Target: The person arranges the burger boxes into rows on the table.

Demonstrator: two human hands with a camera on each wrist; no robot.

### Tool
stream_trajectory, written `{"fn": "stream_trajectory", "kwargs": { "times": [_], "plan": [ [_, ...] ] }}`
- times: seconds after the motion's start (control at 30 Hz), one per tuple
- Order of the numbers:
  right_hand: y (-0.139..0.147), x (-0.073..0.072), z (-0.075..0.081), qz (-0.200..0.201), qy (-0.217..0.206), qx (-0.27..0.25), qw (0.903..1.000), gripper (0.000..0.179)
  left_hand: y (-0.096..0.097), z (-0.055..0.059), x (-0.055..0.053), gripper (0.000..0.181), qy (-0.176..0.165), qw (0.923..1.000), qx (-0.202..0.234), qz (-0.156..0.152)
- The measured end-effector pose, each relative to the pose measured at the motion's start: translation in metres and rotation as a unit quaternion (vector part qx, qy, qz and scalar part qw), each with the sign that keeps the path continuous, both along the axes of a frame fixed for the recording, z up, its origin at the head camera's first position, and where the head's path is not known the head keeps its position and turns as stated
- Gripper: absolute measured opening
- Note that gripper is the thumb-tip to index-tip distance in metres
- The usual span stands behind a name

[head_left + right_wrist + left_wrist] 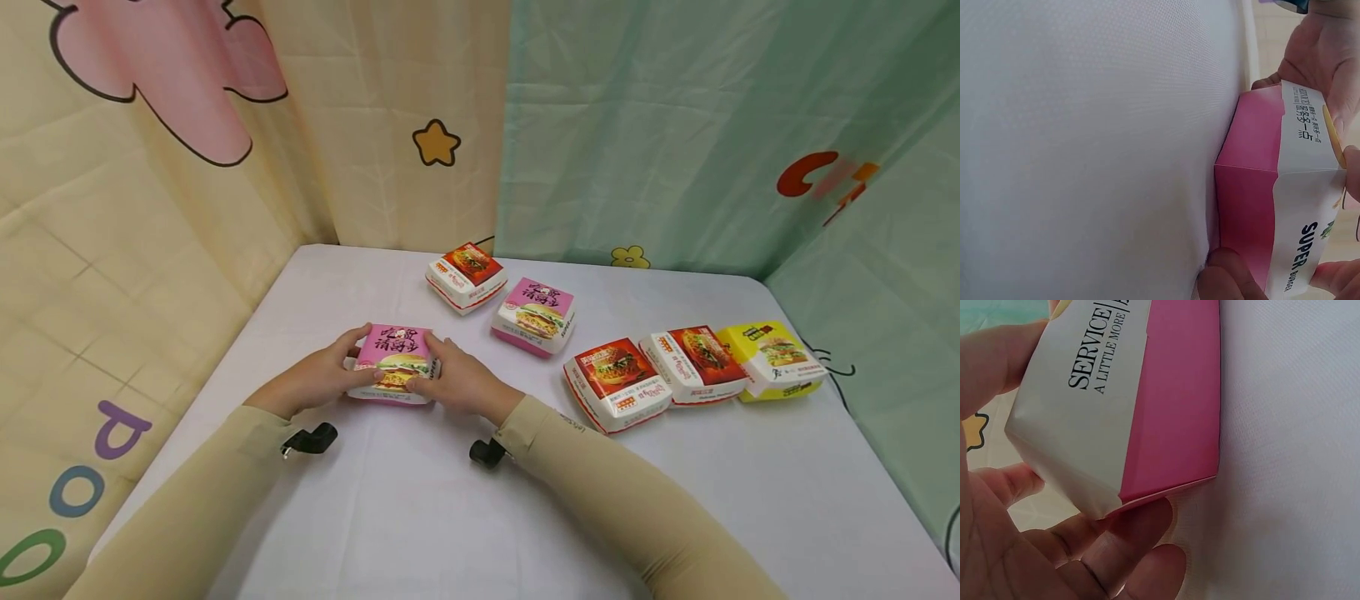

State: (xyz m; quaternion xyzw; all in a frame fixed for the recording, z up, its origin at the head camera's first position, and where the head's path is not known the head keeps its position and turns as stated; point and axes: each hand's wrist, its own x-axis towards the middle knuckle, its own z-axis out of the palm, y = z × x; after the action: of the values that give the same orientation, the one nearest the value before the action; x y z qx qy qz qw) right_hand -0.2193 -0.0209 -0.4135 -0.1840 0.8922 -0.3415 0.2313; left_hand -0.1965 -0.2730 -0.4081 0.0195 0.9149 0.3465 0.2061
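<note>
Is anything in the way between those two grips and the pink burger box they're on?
No, nothing visible: the left grip and right grip touch the pink burger box directly, from either side. The other pink box sits farther back, to the right, outside that space.

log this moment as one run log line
left hand: grips left side, pink-and-white square cardboard burger box | right hand: grips right side | box: closed, white tabletop below

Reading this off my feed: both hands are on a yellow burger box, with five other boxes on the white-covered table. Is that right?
Not quite: the burger box between the left hand and right hand is pink and white, not yellow, as the head view shows. The rest of your statement stands.
</note>
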Motion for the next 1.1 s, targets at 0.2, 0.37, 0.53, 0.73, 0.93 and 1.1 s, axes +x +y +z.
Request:
{"fn": "stream_trajectory", "kwargs": {
  "times": [0.2,0.37,0.53,0.73,0.93,1.1],
  "plan": [
    [0.0002,-0.0005,-0.0011,0.009,0.014,0.009,0.9998,0.095,0.0001,-0.0014,-0.0001,0.112,0.000,1.0000,0.004,0.000],
    [0.0018,-0.0011,-0.0027,0.017,0.023,0.011,0.9995,0.094,-0.0002,-0.0023,-0.0001,0.112,-0.003,1.0000,0.004,0.001],
    [0.0016,-0.0009,-0.0026,0.016,0.022,0.013,0.9996,0.095,0.0000,-0.0019,0.0001,0.112,-0.004,1.0000,0.005,0.000],
    [0.0010,-0.0001,-0.0021,0.013,0.022,0.019,0.9995,0.095,0.0000,-0.0017,-0.0002,0.112,-0.004,1.0000,0.004,-0.003],
    [0.0011,0.0009,-0.0007,0.013,0.018,0.016,0.9996,0.095,-0.0004,-0.0002,0.0004,0.112,-0.001,1.0000,-0.002,-0.006],
    [0.0008,0.0010,-0.0005,0.015,0.021,0.018,0.9995,0.095,-0.0019,0.0010,0.0013,0.110,0.003,0.9999,-0.001,-0.014]
  ]
}}
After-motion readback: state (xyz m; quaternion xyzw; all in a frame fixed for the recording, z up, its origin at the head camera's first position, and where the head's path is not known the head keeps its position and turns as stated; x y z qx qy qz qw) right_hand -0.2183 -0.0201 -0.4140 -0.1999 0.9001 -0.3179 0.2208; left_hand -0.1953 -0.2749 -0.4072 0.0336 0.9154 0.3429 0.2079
